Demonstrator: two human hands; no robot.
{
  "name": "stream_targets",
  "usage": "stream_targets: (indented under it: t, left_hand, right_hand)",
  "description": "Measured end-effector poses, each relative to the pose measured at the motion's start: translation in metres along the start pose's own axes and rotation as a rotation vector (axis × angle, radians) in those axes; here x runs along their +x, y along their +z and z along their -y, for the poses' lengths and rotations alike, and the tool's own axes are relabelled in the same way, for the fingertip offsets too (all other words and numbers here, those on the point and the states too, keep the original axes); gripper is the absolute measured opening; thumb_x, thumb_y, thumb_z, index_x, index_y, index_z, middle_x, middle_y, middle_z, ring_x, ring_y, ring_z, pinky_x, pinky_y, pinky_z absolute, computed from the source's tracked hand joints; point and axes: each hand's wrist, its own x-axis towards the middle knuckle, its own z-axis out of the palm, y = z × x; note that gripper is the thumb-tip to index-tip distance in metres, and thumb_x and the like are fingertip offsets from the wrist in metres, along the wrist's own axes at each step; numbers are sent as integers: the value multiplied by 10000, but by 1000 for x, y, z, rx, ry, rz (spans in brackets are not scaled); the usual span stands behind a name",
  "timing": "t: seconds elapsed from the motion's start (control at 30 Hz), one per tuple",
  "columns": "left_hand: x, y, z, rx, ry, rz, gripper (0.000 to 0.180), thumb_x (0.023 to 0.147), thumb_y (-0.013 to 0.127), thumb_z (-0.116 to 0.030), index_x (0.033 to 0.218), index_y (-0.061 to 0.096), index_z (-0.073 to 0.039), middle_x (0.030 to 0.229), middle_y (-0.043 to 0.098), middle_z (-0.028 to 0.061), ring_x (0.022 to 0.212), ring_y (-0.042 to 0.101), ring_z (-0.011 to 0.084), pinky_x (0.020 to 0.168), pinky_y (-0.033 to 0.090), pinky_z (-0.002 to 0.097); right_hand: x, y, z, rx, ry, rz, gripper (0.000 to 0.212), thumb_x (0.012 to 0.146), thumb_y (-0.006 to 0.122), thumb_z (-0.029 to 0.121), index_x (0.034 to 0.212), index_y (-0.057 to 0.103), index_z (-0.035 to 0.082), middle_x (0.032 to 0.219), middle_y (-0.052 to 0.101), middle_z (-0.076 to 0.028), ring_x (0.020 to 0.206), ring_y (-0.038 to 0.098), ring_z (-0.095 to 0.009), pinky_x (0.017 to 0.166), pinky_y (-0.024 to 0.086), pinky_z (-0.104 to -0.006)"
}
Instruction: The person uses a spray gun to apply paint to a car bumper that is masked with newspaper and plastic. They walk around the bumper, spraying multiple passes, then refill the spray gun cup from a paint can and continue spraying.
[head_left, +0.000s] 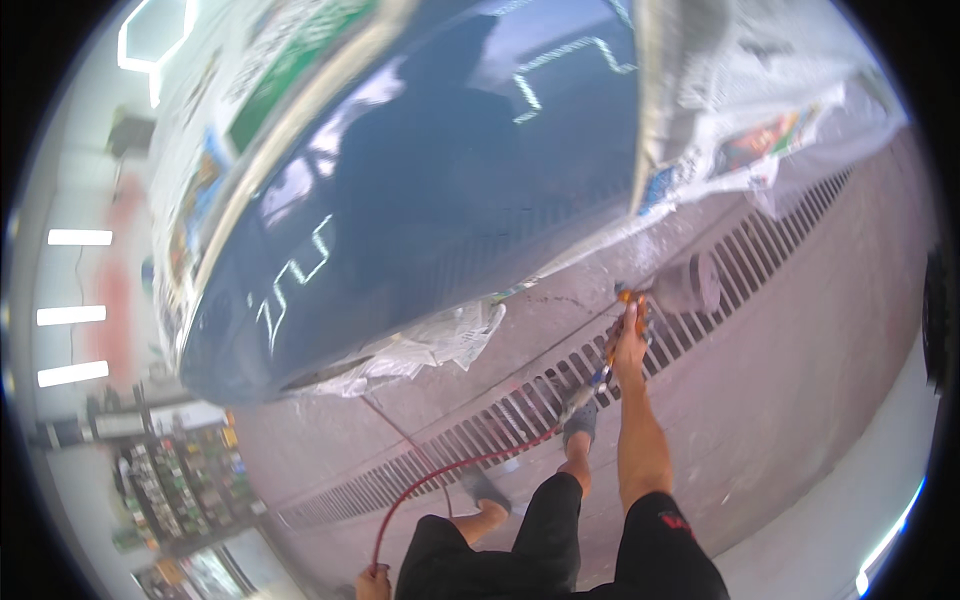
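Note:
My right hand (629, 345) is closed around the handle of a paint spray gun (633, 298), which has orange parts and a translucent grey cup (688, 285) on its right side. Arm outstretched, I hold the gun just off the lower edge of a glossy dark blue-grey car panel (440, 200). From below the gun a red air hose (462, 464) curves down to the left. At the bottom edge my left hand (373, 582) grips that hose, its fingers wrapped round it. Lamps and my dark outline reflect in the panel.
Printed masking paper (740, 140) and plastic surround the panel, with a loose flap (430, 352) below it. A slotted floor grate (560, 385) crosses the floor near my feet. Shelves (185, 480) full of small items stand at lower left. Bar lamps (75, 315) light the left wall.

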Motion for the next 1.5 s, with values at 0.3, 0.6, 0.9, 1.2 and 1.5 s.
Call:
stream_targets:
  t: [0.3,0.6,0.9,1.2,1.5]
  left_hand:
    - [25,-29,135,-15,-7,-43,450,1035,642,-361,969,754,70,703,669,216,706,710,309,665,522,496]
    - [33,-20,220,-372,-145,24,462,1050,661,-371,890,734,56,628,586,159,629,636,242,630,480,481]
    - [56,-13,371,-490,-237,-27,342,1065,657,-273,893,731,12,639,603,25,578,575,143,550,439,388]
    - [56,-16,411,-828,-371,135,243,1040,633,-183,867,665,-16,625,540,9,528,532,121,494,396,373]
    - [90,-81,355,-654,-101,94,247,1014,656,-162,846,661,19,618,532,22,522,503,133,498,379,387]
  right_hand:
    - [-192,58,-42,-157,-129,-256,497,1125,657,544,1108,705,50,815,597,-9,581,481,-102,505,377,-307]
    - [-327,168,-137,10,-391,82,319,1128,691,386,1102,697,67,883,636,-20,764,603,-127,660,487,-307]
    - [-488,271,-301,-786,-440,643,378,1040,770,302,1302,681,44,1179,675,-148,1086,641,-220,923,504,-379]
    - [-572,343,-301,-702,-621,777,424,1012,820,265,1358,729,37,1226,745,-171,1171,683,-234,1016,532,-413]
    - [-588,334,-21,-535,-531,482,383,1138,706,393,930,704,71,749,613,52,658,558,-33,581,430,-260]
